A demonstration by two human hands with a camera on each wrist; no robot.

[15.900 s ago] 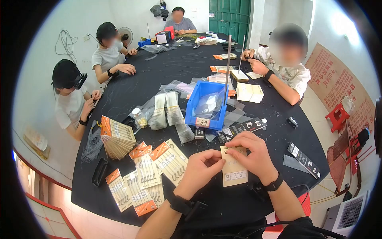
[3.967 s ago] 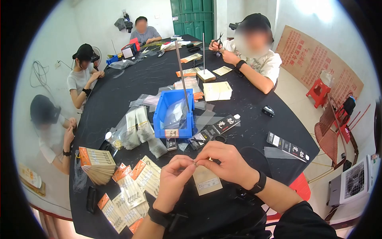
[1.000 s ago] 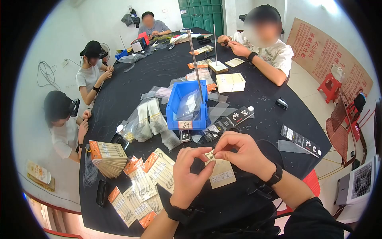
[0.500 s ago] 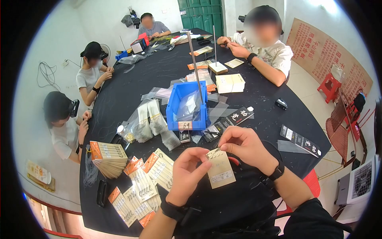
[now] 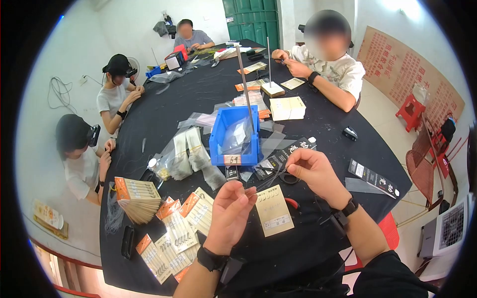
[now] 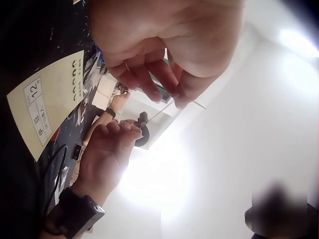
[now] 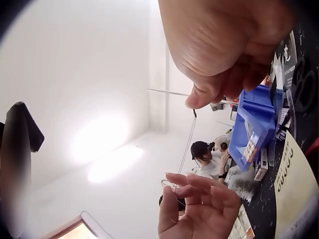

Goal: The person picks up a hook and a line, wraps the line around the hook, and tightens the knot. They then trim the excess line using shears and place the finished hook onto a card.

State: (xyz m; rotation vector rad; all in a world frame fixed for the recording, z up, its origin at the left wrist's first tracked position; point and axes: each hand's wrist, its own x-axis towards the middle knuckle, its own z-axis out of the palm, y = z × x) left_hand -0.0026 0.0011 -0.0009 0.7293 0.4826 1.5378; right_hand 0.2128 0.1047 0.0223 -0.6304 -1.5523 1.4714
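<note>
My right hand (image 5: pixel 318 174) is raised at the right of the card and pinches a small dark fish hook (image 7: pixel 194 113) between thumb and fingertips. From it a thin clear fishing line (image 7: pixel 186 147) runs taut to my left hand (image 5: pixel 232 212), whose thumb and fingers pinch its other part; a small loop (image 7: pixel 169 184) shows at those fingertips. Below and between both hands lies a cream card (image 5: pixel 276 221) with a row of dark hooks along its top and a printed label, seen also in the left wrist view. Neither hand touches this card.
Orange-headed hook cards (image 5: pixel 174 226) lie left of my hands, near a fanned card stack (image 5: pixel 138 196). A blue bin (image 5: pixel 233 136) stands ahead, with plastic sleeves around it. Black scissors (image 5: pixel 289 178) and a red handle (image 5: pixel 293 202) lie near the card. Several people sit around the table.
My hands have come away from the top of the cream card and spread apart, the right one up and rightward. The line now stretches between them, and the card lies uncovered.
</note>
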